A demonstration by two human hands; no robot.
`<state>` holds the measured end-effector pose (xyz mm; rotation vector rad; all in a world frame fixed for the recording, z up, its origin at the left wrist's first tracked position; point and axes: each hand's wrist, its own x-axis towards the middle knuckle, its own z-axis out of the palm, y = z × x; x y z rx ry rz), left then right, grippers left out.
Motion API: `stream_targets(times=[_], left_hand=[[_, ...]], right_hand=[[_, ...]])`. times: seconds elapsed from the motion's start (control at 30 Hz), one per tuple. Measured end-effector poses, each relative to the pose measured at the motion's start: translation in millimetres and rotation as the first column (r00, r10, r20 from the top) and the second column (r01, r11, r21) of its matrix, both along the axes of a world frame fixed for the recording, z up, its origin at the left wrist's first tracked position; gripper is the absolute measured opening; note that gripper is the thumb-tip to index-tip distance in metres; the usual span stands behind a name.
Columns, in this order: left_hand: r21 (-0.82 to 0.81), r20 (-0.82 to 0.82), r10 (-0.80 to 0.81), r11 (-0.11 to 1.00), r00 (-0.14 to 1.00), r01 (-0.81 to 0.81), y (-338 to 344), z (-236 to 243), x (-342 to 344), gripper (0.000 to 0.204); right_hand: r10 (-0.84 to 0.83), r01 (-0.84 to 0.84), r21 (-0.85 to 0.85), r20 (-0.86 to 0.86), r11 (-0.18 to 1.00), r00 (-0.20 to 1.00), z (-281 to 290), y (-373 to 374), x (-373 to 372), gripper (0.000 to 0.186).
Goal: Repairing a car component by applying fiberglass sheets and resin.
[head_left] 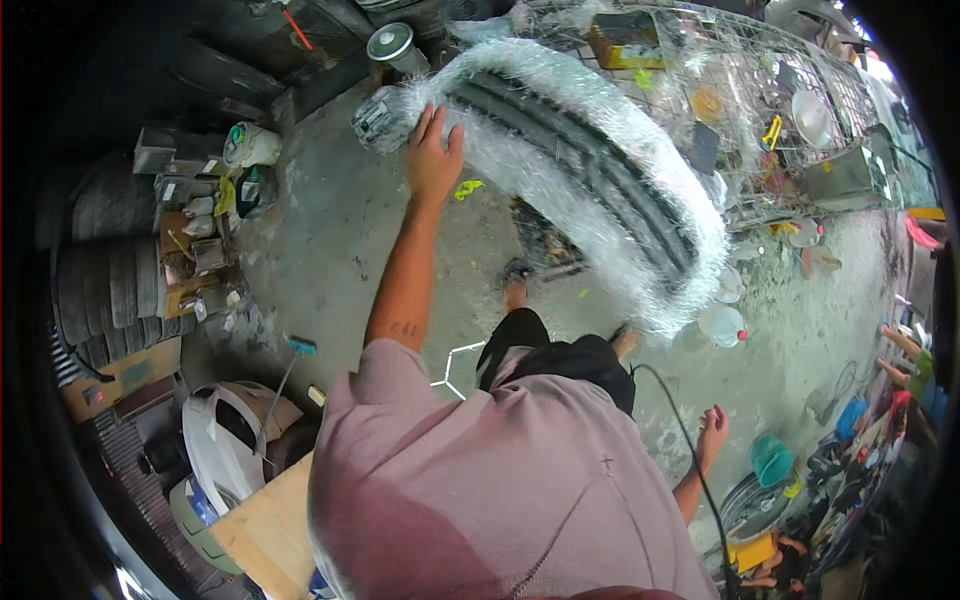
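Note:
A long, curved, dark trough-like piece [590, 165] stands in front of me, its rim covered in shaggy white strands that look like glass fibre [650, 130]. My left hand [436, 158] reaches forward to its left end, fingers stretched out and slightly spread, the tips at the fibrous edge. Nothing shows in that hand; whether it presses on the strands or hovers just over them I cannot tell. My right hand [712, 432] hangs low at my right side, away from the piece, with loosely bent fingers and nothing visible in them.
A lidded bucket [392, 45] stands beyond the piece's left end. At the right, a cluttered table [740, 190] holds bowls and a metal box [845, 180]. Plastic jugs [722, 325] sit on the floor below it. A dark hose [690, 440] runs past my right side. Crowded shelves [180, 240] line the left.

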<state>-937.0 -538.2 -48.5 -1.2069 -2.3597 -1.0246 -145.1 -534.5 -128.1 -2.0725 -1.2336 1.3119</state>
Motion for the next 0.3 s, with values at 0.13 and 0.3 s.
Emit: stream_targets(times=[0.13,0.3], left_hand=[[-0.415,-0.159,-0.034,0.909,0.987,-0.035,15,-5,-63,0.055],[-0.592,0.134,-0.048,0.797,0.99,0.118,16,2,-72,0.062]], right_hand=[[0.297,-0.261,-0.217,0.157,0.941,0.942,32,-79,-65,0.034],[0.05,0.004,-0.315,0.164,0.949,0.985,47,-219,-86,0.037]])
